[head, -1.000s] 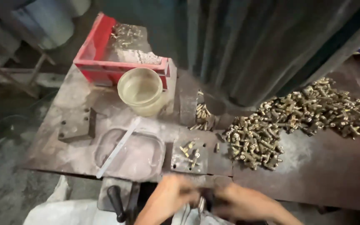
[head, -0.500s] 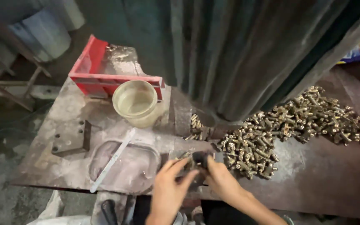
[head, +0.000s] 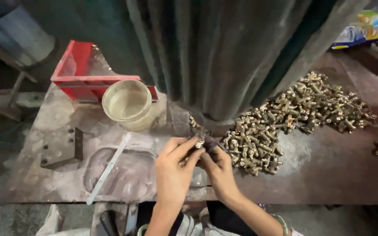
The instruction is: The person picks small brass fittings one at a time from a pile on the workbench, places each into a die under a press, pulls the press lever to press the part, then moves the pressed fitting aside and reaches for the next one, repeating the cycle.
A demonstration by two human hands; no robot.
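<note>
Brass fittings (head: pixel 294 116), small and yellow-brown, lie in a long heap across the right side of a worn, rusty metal table (head: pixel 329 175), spreading from the middle toward the far right. At the near middle of the table, two bare hands meet just below a dark, upright machine column (head: pixel 206 57). The left hand (head: pixel 173 168) has its fingers drawn narrow, pinching one small brass fitting (head: pixel 199 142) at the fingertips. The right hand (head: pixel 217 168) is curled close against it, its fingertips touching the same piece or something just under it; which one cannot be told. The piece is held right at the foot of the column, beside the near-left edge of the heap.

Such a piece looks hard, stiff and light for one hand, but small and smooth enough to slip, so a fingertip pinch across its body seems the surest hold.

Left of the hands, a shallow grey tray (head: pixel 127 175) lies flat with a pale strip (head: pixel 109 168) resting across it at a slant. Farther left sits a dark metal block (head: pixel 62 148) with holes. Beyond the tray stands a cream plastic tub (head: pixel 127 104), and behind it a red plastic crate (head: pixel 82 78). A blue and yellow packet (head: pixel 364 28) shows at the far right corner.
</note>
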